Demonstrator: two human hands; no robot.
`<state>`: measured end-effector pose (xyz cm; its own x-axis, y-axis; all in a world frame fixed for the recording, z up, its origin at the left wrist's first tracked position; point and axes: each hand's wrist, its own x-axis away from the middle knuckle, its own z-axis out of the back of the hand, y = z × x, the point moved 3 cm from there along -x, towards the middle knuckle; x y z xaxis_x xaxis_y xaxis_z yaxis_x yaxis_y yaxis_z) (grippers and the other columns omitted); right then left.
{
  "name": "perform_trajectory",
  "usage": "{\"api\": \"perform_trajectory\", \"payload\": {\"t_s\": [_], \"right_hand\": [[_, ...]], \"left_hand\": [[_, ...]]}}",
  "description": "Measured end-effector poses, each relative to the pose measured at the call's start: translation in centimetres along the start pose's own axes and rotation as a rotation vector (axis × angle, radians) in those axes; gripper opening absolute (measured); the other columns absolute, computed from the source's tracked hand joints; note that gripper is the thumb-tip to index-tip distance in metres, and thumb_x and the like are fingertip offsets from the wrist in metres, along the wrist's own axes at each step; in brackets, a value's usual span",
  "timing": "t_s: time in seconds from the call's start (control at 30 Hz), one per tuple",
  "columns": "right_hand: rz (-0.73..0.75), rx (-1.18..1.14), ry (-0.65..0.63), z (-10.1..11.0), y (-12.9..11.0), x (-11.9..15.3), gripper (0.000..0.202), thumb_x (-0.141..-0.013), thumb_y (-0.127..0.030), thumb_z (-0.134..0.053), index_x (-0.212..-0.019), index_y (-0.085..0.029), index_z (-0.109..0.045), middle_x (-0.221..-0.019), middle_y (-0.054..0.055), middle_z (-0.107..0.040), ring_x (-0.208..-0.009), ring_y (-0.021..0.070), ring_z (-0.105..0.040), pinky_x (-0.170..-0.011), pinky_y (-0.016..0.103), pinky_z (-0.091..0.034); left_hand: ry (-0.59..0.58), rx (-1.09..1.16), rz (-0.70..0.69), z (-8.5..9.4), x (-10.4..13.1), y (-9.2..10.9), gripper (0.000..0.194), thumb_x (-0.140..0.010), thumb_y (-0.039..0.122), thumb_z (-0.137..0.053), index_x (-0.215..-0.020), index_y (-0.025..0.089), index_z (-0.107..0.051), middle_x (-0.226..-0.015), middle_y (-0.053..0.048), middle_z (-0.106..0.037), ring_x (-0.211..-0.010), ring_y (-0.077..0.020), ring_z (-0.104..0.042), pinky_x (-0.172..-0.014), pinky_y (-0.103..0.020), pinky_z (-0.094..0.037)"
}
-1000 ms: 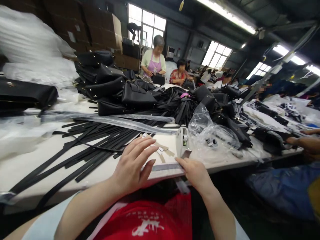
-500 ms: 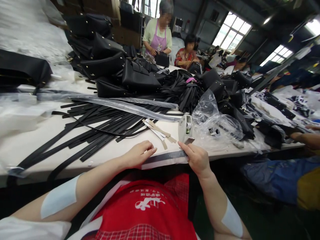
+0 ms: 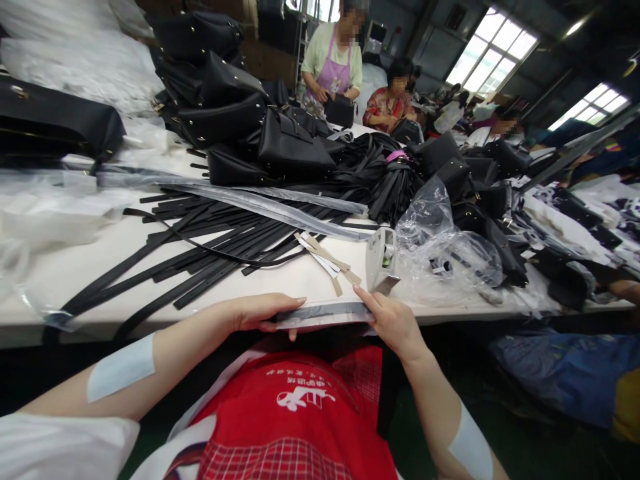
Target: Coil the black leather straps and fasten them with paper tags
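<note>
A flat clear plastic sleeve with a dark strip inside (image 3: 325, 313) spans between my hands at the table's front edge. My left hand (image 3: 273, 313) grips its left end, thumb on top and fingers beneath. At the right end my right hand (image 3: 393, 320) pinches it, with the index finger pointing left. Just beyond the right hand stands a pale tape dispenser (image 3: 379, 260). Beige and white paper strips (image 3: 327, 260) lie crossed beside the dispenser. Many black straps (image 3: 200, 253) are spread over the table to the left, with long plastic sleeves (image 3: 280, 212) across them.
Black handbags (image 3: 295, 150) are piled at the back left. A crumpled clear bag (image 3: 450, 247) lies right of the dispenser. Several people work behind the table, one in a purple apron (image 3: 335, 70). Another person's hand (image 3: 627, 290) shows at the right edge.
My left hand has moved down to the sleeve's left end and closed on it. The sleeve has risen slightly. The view has shifted, so the table's things appear farther right.
</note>
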<state>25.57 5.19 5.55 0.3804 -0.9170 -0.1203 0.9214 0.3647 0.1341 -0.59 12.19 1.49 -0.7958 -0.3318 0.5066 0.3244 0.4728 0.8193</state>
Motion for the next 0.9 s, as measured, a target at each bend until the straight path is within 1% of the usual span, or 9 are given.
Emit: {"api": "perform_trajectory", "payload": {"t_s": [0.2,0.33,0.43,0.5,0.57,0.63,0.73,0.83,0.9], "right_hand": [[0.019,-0.049,-0.083,-0.6,-0.6,-0.6,0.063,-0.084,-0.012,-0.055,-0.144,-0.027,-0.041,-0.084,0.005,-0.063,-0.075,0.0184,-0.058,-0.066,0.026,-0.043],[-0.101,-0.406,-0.043,-1.7,0.3,-1.1,0.054,-0.086,-0.01,-0.048,-0.138,-0.023,-0.049,-0.099,0.008,-0.068,-0.092,0.02,-0.062,-0.084,0.029,-0.046],[-0.171,-0.944,-0.132,-2.9,-1.9,-2.0,0.033,-0.094,-0.024,-0.044,-0.12,-0.02,-0.064,-0.107,0.008,-0.07,-0.101,0.0206,-0.062,-0.093,0.034,-0.046],[-0.117,-1.312,-0.307,-3.1,-5.3,-2.5,0.034,-0.095,-0.038,-0.045,-0.108,-0.017,-0.069,-0.097,0.007,-0.072,-0.094,0.0196,-0.065,-0.091,0.035,-0.048],[-0.049,-1.643,-0.46,-2.5,-8.8,-2.8,0.04,-0.092,-0.047,-0.049,-0.106,-0.015,-0.067,-0.083,0.006,-0.072,-0.08,0.0164,-0.066,-0.082,0.032,-0.051],[-0.046,-1.88,-0.507,-1.1,-10.8,-3.0,0.043,-0.09,-0.051,-0.053,-0.107,-0.013,-0.065,-0.075,0.005,-0.071,-0.065,0.0119,-0.063,-0.067,0.025,-0.051],[-0.161,-2.017,-0.353,0.7,-9.9,-3.4,0.04,-0.085,-0.05,-0.061,-0.096,-0.012,-0.066,-0.062,0.002,-0.067,-0.047,0.0079,-0.054,-0.047,0.018,-0.042],[-0.314,-2.118,-0.016,1.2,-6.0,-4.1,0.032,-0.08,-0.044,-0.065,-0.076,-0.013,-0.065,-0.04,-0.005,-0.051,-0.032,0.0055,-0.037,-0.041,0.019,-0.037],[-0.419,-2.117,0.095,0.4,-3.6,-4.5,0.03,-0.078,-0.043,-0.063,-0.068,-0.015,-0.06,-0.033,-0.009,-0.038,-0.029,0.0047,-0.027,-0.04,0.021,-0.037]], "left_hand": [[-0.137,-0.054,0.014,-0.4,0.2,-0.3,0.055,-0.082,0.062,-0.053,-0.085,0.01,-0.069,-0.053,-0.005,-0.062,-0.036,-0.0072,-0.026,-0.034,-0.023,-0.009],[-0.24,0.068,-0.026,-1.4,1.4,0.8,0.044,-0.087,0.051,-0.055,-0.077,0.01,-0.066,-0.04,0.002,-0.049,-0.031,-0.0059,-0.025,-0.034,-0.022,-0.012],[-0.124,0.298,-0.295,-1.9,2.0,4.4,0.034,-0.09,0.043,-0.055,-0.086,0.01,-0.066,-0.054,-0.002,-0.061,-0.037,-0.0067,-0.042,-0.041,-0.02,-0.03],[-0.011,0.411,-0.499,-1.8,1.6,6.9,0.03,-0.088,0.036,-0.059,-0.106,0.012,-0.064,-0.086,-0.008,-0.072,-0.064,-0.0135,-0.064,-0.062,-0.024,-0.047],[0.161,0.383,-0.649,-1.5,0.4,8.6,0.037,-0.087,0.032,-0.06,-0.12,0.016,-0.058,-0.114,-0.011,-0.068,-0.1,-0.0209,-0.064,-0.088,-0.032,-0.047],[0.392,0.128,-0.736,-1.0,-1.0,9.0,0.032,-0.09,0.034,-0.054,-0.118,0.018,-0.06,-0.12,-0.011,-0.064,-0.112,-0.0227,-0.058,-0.098,-0.036,-0.04],[0.585,-0.453,-0.706,-1.3,-2.6,7.7,0.033,-0.094,0.038,-0.043,-0.108,0.017,-0.063,-0.096,-0.009,-0.068,-0.092,-0.0222,-0.06,-0.09,-0.036,-0.042],[0.489,-0.813,-0.626,-2.8,-2.6,5.8,0.041,-0.096,0.039,-0.029,-0.098,0.016,-0.063,-0.071,-0.003,-0.06,-0.067,-0.0191,-0.055,-0.071,-0.032,-0.043],[0.396,-0.903,-0.628,-3.9,-2.0,5.2,0.048,-0.097,0.041,-0.023,-0.09,0.016,-0.064,-0.067,-0.002,-0.058,-0.064,-0.018,-0.053,-0.067,-0.03,-0.041]]}}
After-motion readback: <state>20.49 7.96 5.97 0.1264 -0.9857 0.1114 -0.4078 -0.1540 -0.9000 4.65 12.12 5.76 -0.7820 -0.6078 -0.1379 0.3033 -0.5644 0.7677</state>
